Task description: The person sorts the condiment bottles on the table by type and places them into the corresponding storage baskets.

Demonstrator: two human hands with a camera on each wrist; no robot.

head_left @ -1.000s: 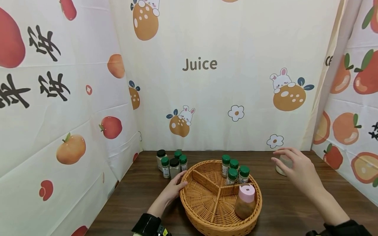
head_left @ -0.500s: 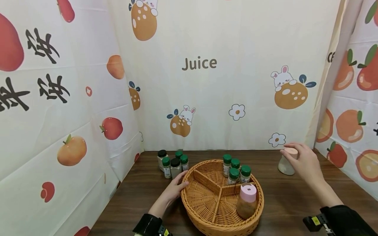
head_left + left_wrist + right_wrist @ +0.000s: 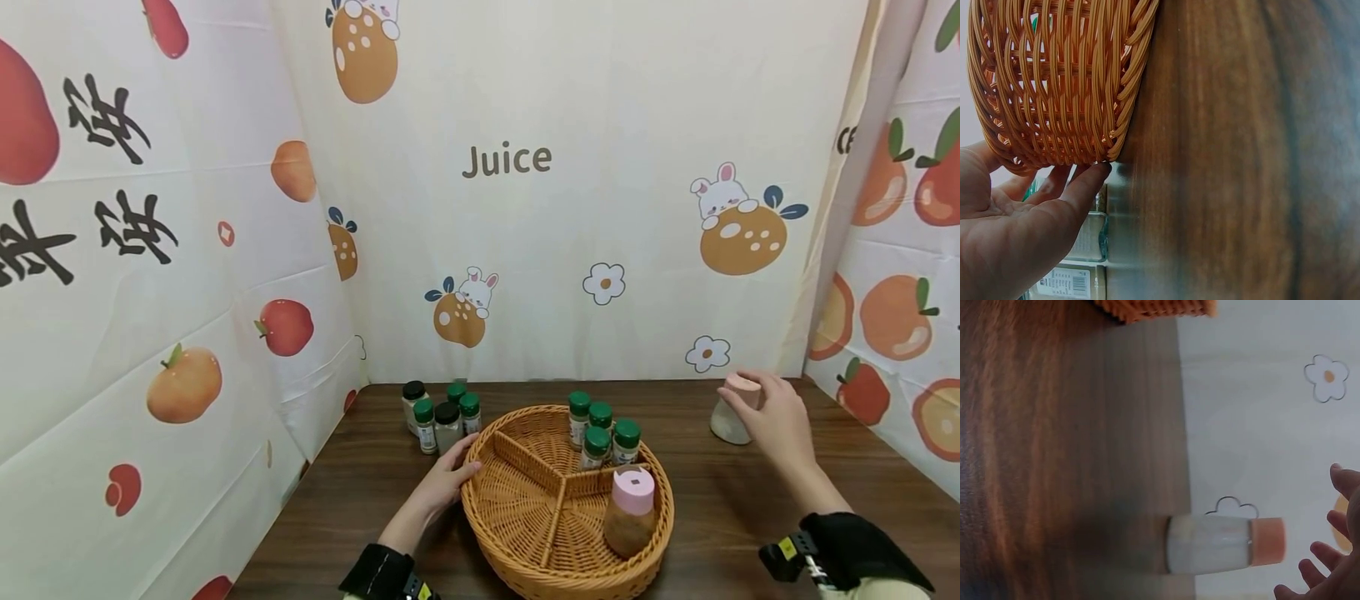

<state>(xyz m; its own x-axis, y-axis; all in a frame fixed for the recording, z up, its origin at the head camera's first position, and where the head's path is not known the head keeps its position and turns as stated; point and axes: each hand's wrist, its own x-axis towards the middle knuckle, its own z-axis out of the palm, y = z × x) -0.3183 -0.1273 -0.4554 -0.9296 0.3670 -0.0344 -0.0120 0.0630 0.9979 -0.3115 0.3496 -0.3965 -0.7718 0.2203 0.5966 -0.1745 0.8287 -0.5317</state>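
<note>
Head view shows left hand [image 3: 442, 483] resting open-fingered against round wicker basket [image 3: 525, 550] to steady it, right hand [image 3: 776, 417] spread beside, not gripping, peach-capped white bottle [image 3: 729, 412]

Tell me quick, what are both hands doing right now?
Left hand: open, fingers resting against the wicker basket.
Right hand: open, fingers spread at the pink-capped jar, not gripping it yet.
</note>
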